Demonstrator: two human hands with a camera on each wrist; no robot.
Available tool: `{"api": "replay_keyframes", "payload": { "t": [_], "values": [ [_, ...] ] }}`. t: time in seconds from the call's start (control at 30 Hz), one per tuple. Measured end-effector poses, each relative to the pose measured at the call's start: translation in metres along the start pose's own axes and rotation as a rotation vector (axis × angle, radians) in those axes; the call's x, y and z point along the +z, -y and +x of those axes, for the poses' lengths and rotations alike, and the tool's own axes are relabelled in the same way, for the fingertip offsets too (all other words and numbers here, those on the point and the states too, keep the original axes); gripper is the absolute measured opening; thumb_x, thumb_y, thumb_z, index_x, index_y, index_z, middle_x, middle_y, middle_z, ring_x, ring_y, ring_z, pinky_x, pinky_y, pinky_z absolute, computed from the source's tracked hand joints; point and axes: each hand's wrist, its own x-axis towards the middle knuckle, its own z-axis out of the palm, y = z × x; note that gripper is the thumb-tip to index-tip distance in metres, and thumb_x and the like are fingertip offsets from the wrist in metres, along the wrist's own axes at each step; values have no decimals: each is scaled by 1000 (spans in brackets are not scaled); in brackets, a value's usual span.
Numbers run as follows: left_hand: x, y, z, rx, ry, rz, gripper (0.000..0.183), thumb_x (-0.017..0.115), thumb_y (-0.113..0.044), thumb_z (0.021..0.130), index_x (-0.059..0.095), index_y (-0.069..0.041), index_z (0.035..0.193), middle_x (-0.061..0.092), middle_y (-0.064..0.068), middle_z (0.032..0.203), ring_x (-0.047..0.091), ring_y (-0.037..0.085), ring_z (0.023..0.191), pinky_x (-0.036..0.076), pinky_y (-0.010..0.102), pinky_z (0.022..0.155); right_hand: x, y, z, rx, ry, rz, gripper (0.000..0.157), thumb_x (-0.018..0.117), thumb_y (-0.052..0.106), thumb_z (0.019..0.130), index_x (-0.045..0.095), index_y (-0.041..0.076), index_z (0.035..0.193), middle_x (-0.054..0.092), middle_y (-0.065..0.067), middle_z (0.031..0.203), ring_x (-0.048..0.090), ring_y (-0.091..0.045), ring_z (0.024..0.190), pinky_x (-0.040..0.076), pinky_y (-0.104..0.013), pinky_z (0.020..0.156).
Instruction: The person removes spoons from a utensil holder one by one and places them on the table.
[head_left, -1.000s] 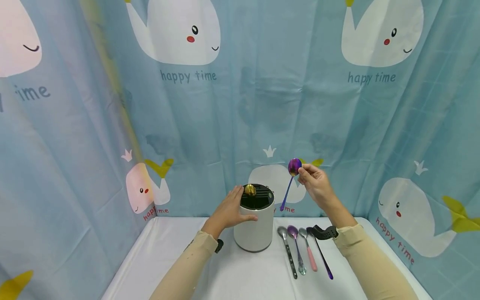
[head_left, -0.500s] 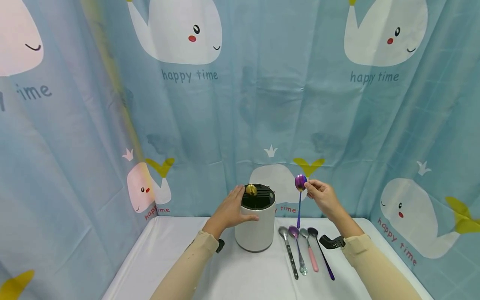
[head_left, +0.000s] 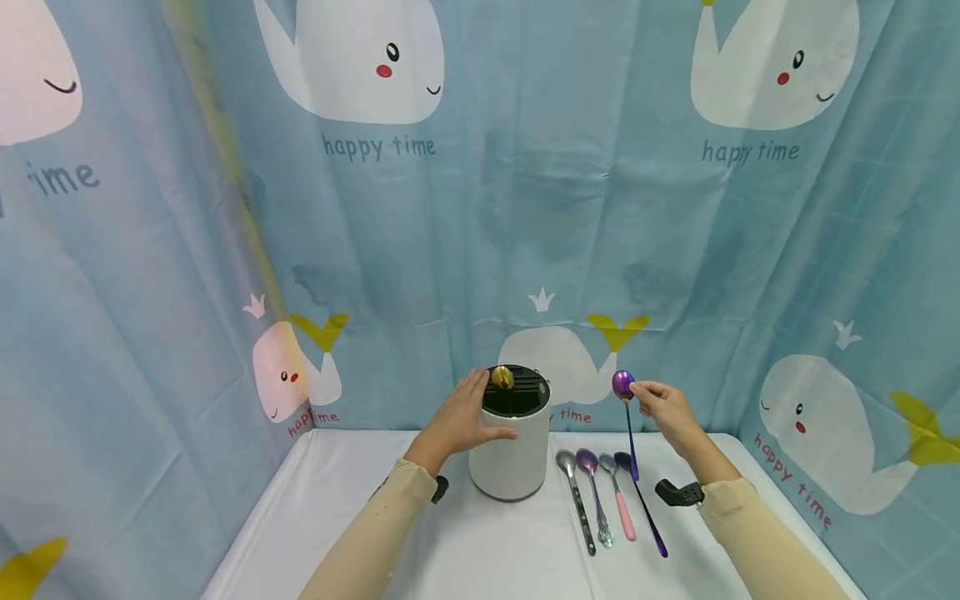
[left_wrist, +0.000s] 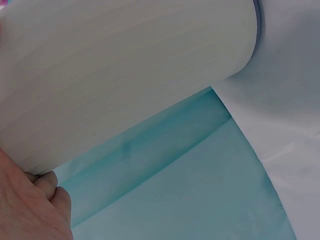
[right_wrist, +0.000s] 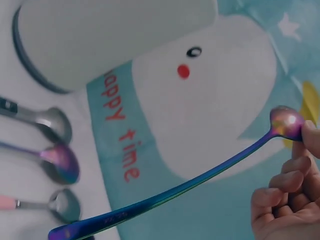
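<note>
My right hand point(head_left: 670, 414) pinches an iridescent purple-blue spoon point(head_left: 623, 385) at its bowl, the handle hanging down. In the right wrist view the spoon's long handle point(right_wrist: 175, 189) slants to the lower left, away from the thumb and fingertips. Left of it stands a white cylindrical utensil holder point(head_left: 510, 462) with a black slotted top. My left hand point(head_left: 457, 421) grips this holder from the left, thumb across its front and fingers at the rim. A gold spoon point(head_left: 502, 377) pokes out of the top. The left wrist view shows mostly the holder's pale wall point(left_wrist: 130, 65).
Several spoons lie side by side right of the holder: one with a dark patterned handle point(head_left: 581, 508), a purple one point(head_left: 596, 496), one with a pink handle point(head_left: 624, 512) and a dark purple one point(head_left: 651, 521). A whale-print curtain point(head_left: 555, 225) hangs behind the white-covered table point(head_left: 480, 550).
My right hand has moved right and down with the purple-blue spoon, which now hangs nearly upright over the dark purple spoon's bowl. The left hand and the holder have stayed in place.
</note>
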Motion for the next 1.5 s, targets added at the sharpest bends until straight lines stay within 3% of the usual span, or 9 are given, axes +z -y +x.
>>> {"api": "replay_keyframes", "payload": {
  "t": [0.33, 0.6, 0.67, 0.77, 0.93, 1.3, 1.5],
  "values": [
    [0, 0, 3, 4, -6, 11, 128, 75, -78, 84, 16, -7, 173, 14, 9, 180, 9, 28, 167, 13, 46, 136, -19, -24, -2, 149, 8, -157, 42, 68, 34, 108, 72, -7, 116, 49, 2, 76, 48, -15, 78, 39, -38, 84],
    [-1, -2, 0, -5, 6, 6, 127, 76, -77, 85, 16, -7, 173, 14, 10, 180, 9, 29, 167, 13, 47, 136, -27, -46, -5, 258, -1, -192, 46, 66, 32, 109, 70, -11, 123, 50, 1, 78, 47, -15, 75, 43, -31, 72],
    [-1, -2, 0, -6, 6, 6, 127, 76, -77, 85, 16, -7, 173, 14, 10, 180, 9, 29, 167, 13, 47, 136, -29, -52, -5, 291, -7, -195, 42, 66, 32, 109, 71, -9, 119, 50, 1, 78, 47, -14, 75, 44, -29, 69],
    [0, -1, -1, -6, 5, 11, 127, 75, -77, 85, 16, -7, 173, 15, 10, 180, 9, 29, 167, 14, 47, 135, -31, -60, -5, 337, -27, -192, 31, 66, 29, 109, 73, 0, 99, 49, 2, 76, 47, -13, 73, 45, -27, 65],
    [0, 0, -1, -9, 9, 7, 127, 75, -78, 85, 15, -8, 173, 14, 10, 180, 9, 29, 167, 13, 47, 136, -33, -72, -9, 368, -23, -205, 38, 65, 27, 109, 57, 14, 73, 47, 4, 71, 44, -12, 67, 43, -26, 62],
    [2, 1, 1, -9, 4, 14, 127, 74, -79, 85, 15, -9, 173, 14, 8, 180, 9, 28, 167, 15, 47, 135, -33, -95, -18, 476, -70, -243, 41, 66, 27, 105, 56, 12, 69, 51, 3, 64, 45, -11, 62, 39, -26, 58],
    [1, 1, 1, -5, 7, 1, 127, 75, -78, 85, 15, -9, 173, 14, 8, 180, 9, 28, 167, 14, 47, 136, -34, -108, -18, 507, -79, -209, 40, 66, 26, 104, 57, 11, 68, 50, 4, 61, 45, -9, 59, 39, -22, 55]
  ]
}}
